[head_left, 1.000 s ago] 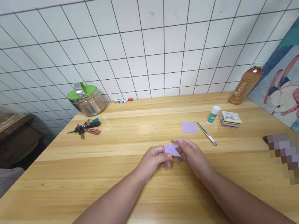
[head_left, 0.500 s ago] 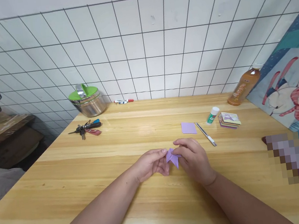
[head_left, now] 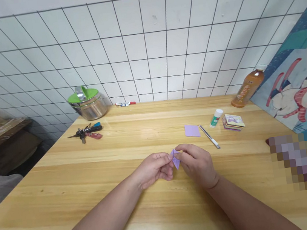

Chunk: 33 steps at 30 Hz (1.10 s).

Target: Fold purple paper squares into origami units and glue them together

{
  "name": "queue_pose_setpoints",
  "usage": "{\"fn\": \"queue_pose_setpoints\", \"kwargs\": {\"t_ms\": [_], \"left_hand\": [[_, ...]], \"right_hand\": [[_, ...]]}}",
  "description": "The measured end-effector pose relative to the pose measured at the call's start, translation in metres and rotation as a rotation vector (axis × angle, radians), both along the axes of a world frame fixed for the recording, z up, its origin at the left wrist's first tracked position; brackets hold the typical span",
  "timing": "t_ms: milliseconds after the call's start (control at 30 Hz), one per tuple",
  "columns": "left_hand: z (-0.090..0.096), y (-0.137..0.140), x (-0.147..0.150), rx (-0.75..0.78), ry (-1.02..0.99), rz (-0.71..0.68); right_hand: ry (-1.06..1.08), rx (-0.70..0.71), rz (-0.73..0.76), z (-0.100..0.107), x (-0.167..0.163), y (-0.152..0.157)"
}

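Note:
A small piece of folded purple paper (head_left: 176, 162) is held between my two hands above the wooden table. My left hand (head_left: 158, 166) pinches its left side between thumb and fingers. On the other side, my right hand (head_left: 196, 162) grips the paper with thumb and index finger, the fingertips partly covering it. The paper now looks like a narrow diamond with a point toward me. Beyond the hands lies a flat purple paper square (head_left: 192, 130), with a slim utility knife (head_left: 209, 136) to its right.
A glue stick (head_left: 216, 118) and a paper stack (head_left: 233, 122) stand right of the knife. Farther off are a tea bottle (head_left: 248, 88) and a picture panel (head_left: 295, 91). Keys (head_left: 86, 132), a green-lidded steel pot (head_left: 87, 103) and markers (head_left: 125, 104) sit left. A person's clothing shows at far left.
The paper has gone from spread, star-like flaps to a narrower diamond. My right fingers have moved slightly left, closer to the left hand. The view has shifted a little.

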<state>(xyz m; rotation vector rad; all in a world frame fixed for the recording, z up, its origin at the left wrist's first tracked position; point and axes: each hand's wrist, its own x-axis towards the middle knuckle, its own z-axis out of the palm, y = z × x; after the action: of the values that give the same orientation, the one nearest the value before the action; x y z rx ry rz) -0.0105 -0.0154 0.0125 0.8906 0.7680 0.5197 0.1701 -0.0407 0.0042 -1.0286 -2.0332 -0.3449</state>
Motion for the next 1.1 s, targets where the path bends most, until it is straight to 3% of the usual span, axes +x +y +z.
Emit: {"fn": "queue_pose_setpoints", "kwargs": {"t_ms": [100,167,333,433,500,633,700,867,1100], "left_hand": [[0.000,-0.001,0.001,0.005,0.004,-0.002],[0.001,0.000,0.001,0.022,0.025,-0.006],[0.003,0.001,0.001,0.325,0.237,-0.087],[0.003,0.002,0.001,0.456,0.340,-0.137],[0.002,0.004,0.000,0.493,0.353,-0.097],[0.001,0.012,-0.002,0.489,0.307,0.291],[0.003,0.012,-0.002,0.497,0.274,0.396],[0.004,0.005,0.006,0.664,0.349,0.302],[-0.005,0.006,0.008,0.649,0.357,0.226]], "right_hand": [[0.034,-0.049,0.011,0.000,0.000,0.000],[0.144,-0.175,0.054,0.000,-0.001,0.000],[0.714,-0.828,0.314,-0.002,0.001,0.004],[0.762,-1.067,0.344,-0.004,-0.001,0.007],[0.774,-1.064,0.238,-0.005,-0.003,0.008],[0.905,-0.978,0.060,-0.001,-0.004,0.010],[0.894,-0.894,-0.028,0.002,-0.003,0.009],[0.741,-0.739,-0.110,0.004,-0.006,0.005],[0.801,-0.798,-0.037,0.002,-0.011,0.002]]}}
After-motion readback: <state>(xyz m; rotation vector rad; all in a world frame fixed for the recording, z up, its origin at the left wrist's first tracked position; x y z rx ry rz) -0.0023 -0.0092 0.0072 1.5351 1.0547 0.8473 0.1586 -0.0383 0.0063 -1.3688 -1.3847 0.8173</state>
